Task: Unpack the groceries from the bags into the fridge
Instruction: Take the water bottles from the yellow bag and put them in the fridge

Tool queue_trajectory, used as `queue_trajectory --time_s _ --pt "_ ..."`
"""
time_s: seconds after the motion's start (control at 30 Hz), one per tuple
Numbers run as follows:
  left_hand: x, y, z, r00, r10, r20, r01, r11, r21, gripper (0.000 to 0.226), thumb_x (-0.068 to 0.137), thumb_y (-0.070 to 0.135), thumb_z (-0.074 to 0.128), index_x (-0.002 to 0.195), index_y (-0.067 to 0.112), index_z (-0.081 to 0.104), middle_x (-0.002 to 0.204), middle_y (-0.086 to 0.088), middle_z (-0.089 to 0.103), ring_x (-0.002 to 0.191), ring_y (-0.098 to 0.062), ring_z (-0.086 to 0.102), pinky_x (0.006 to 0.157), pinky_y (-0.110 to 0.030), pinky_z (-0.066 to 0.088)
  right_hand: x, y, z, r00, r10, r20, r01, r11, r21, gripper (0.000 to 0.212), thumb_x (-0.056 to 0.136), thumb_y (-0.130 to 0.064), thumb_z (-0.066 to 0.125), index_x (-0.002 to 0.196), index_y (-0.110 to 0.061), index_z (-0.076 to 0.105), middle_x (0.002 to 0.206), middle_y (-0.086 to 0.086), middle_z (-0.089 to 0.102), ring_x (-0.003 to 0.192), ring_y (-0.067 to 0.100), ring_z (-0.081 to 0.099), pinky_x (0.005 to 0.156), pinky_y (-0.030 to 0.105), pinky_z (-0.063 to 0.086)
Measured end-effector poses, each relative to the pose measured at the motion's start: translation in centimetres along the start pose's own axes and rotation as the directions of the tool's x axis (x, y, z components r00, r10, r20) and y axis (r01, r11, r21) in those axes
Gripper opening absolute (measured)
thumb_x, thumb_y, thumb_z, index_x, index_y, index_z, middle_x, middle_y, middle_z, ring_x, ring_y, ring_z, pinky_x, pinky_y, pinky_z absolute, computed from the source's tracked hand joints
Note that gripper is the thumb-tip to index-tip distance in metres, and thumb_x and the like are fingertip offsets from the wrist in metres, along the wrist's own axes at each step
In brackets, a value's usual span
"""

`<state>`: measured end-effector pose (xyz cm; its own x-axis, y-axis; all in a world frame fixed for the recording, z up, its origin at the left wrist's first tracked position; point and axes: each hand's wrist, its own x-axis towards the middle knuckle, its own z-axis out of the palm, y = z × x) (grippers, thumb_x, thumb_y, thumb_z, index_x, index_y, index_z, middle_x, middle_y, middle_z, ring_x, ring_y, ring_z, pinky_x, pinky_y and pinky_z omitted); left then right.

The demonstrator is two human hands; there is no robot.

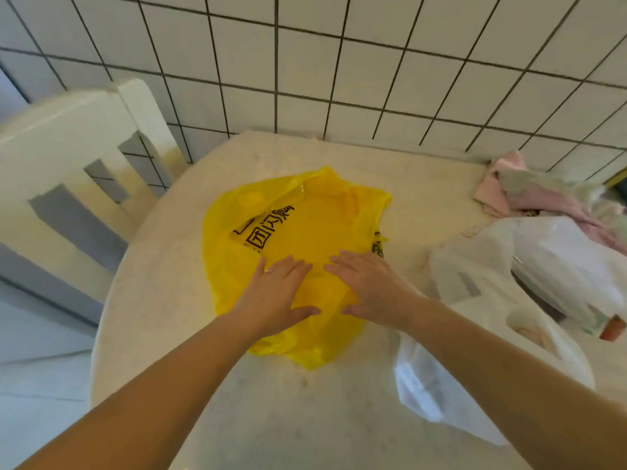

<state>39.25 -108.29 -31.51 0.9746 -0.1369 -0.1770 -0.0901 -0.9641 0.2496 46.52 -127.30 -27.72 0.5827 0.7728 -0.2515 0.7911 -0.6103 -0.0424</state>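
Yellow bag (305,228) flat on table (163,300), both hands (319,290) pressing it

arms: two, bare from frame edge to wrist, no sleeves in view | left hand (276,293): thin ring on one finger, pale band, which finger hard to tell | right hand (368,288): bare, no ring or watch seen | wrists: no straps or bands | nails: short, detail blurred
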Motion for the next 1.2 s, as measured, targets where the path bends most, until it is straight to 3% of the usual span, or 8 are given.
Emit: queue_trajectory --time_s 0.17,0.3,0.43,0.6,0.73,0.97,1.13,1.2 --pt "0.8 0.8 1.7 0.985 -0.045 0.164 0.040 0.999 0.034 0.090 0.080 0.075 0.033 0.149 0.023 0.007 0.156 0.003 0.018 0.145 -0.017 0.002 0.113 -0.055 -0.009 1.3 0.9 2.0 0.985 -0.024 0.170 0.040 0.995 -0.094 0.092 0.080 -0.059 0.057 0.149 -0.025 0.007 0.157 -0.001 0.010 0.145 0.016 0.001 0.112 0.054 -0.002" --pt "0.9 1.9 2.1 0.969 -0.042 0.244 0.022 0.996 0.082 0.082 0.082 0.072 0.035 0.147 0.025 0.018 0.140 0.001 0.045 0.135 -0.018 0.035 0.111 -0.060 -0.009 1.0 1.1 2.7 0.975 0.003 0.220 0.023 0.993 -0.112 0.090 0.080 -0.059 0.058 0.149 -0.023 0.011 0.149 0.002 0.026 0.140 0.020 0.020 0.111 0.058 0.001" --pt "0.0 2.9 2.0 0.978 0.054 0.199 -0.079 0.989 0.121 0.060 0.090 0.055 0.042 0.143 0.028 0.030 0.131 0.003 0.050 0.128 -0.017 0.044 0.114 -0.054 -0.005 0.5 0.9 2.5 0.993 -0.047 0.107 0.061 0.990 -0.130 0.055 0.091 -0.036 0.053 0.142 -0.024 0.035 0.131 0.005 0.048 0.126 0.026 0.041 0.111 0.058 0.007" --pt "-2.0 4.2 2.2 0.976 0.176 0.129 -0.183 0.982 0.042 0.048 0.097 0.040 0.040 0.142 0.024 0.032 0.131 0.001 0.046 0.122 -0.019 0.045 0.105 -0.032 0.030 -1.6 1.1 3.5 0.992 -0.117 0.044 0.122 0.981 -0.149 0.027 0.089 -0.020 0.054 0.115 -0.026 0.061 0.112 0.004 0.062 0.107 0.027 0.058 0.107 0.056 0.023" --pt "-3.5 5.4 3.3 0.969 0.232 0.090 -0.232 0.973 -0.004 0.043 0.098 0.037 0.039 0.138 0.022 0.038 0.128 -0.001 0.044 0.114 -0.022 0.048 0.090 -0.033 0.044 -3.5 1.1 4.3 0.989 -0.146 -0.005 0.144 0.978 -0.154 0.013 0.072 -0.017 0.072 0.082 -0.022 0.066 0.083 0.003 0.063 0.076 0.023 0.064 0.093 0.051 0.042" --pt "-6.1 6.5 6.3 0.955 0.276 0.108 -0.280 0.959 0.031 0.052 0.096 0.046 0.038 0.144 0.027 0.029 0.136 0.002 0.039 0.126 -0.020 0.039 0.107 -0.034 0.028 -6.3 0.4 4.9 0.951 -0.016 0.308 0.043 0.996 -0.082 0.035 0.091 -0.043 0.050 0.120 -0.024 0.055 0.118 0.001 0.052 0.108 0.021 0.053 0.086 0.032 0.040" --pt "-6.8 5.5 6.1 0.970 0.210 -0.125 -0.229 0.960 -0.161 0.051 0.089 0.052 0.036 0.120 0.019 0.061 0.114 -0.003 0.060 0.100 -0.027 0.061 0.079 -0.034 0.052 -4.8 0.0 2.7 1.000 0.007 0.006 -0.008 0.979 0.202 0.041 0.090 -0.048 0.050 0.122 -0.023 0.058 0.123 0.000 0.054 0.112 0.018 0.052 0.086 0.032 0.044" --pt "-6.3 5.2 5.6 0.969 0.073 -0.237 -0.144 0.944 -0.297 0.046 0.090 0.048 0.042 0.118 0.017 0.061 0.114 -0.004 0.059 0.102 -0.026 0.059 0.081 -0.033 0.050 -3.3 -0.2 2.3 0.994 -0.033 -0.106 0.046 0.991 0.127 0.032 0.093 -0.034 0.051 0.121 -0.021 0.060 0.122 0.002 0.055 0.112 0.019 0.052 0.085 0.033 0.045"
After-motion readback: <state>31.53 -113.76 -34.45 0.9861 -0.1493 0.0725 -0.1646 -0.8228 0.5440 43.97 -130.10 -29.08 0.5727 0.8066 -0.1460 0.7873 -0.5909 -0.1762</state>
